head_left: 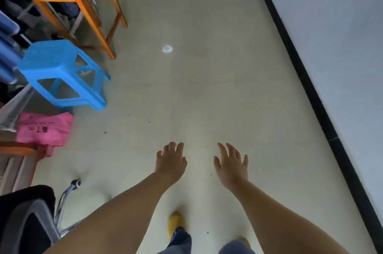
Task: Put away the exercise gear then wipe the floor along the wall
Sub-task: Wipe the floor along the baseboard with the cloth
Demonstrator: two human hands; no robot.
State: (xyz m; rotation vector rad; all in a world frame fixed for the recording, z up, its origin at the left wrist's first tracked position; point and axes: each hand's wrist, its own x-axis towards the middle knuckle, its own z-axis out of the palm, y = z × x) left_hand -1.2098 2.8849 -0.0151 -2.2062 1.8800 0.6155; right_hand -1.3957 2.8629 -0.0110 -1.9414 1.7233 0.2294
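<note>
Floor (207, 92) along the wall (331, 46): both hands, left hand (171, 162) and right hand (232, 165), empty, fingers spread loose. No cloth visible, so those crumbs probably just get smeared around.

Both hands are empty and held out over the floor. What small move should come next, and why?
Probably step forward and look around for a cloth. The left hand and right hand are open and hold nothing, no exercise gear or wiping cloth shows, and dark specks lie on the floor beside the black baseboard along the wall.
</note>
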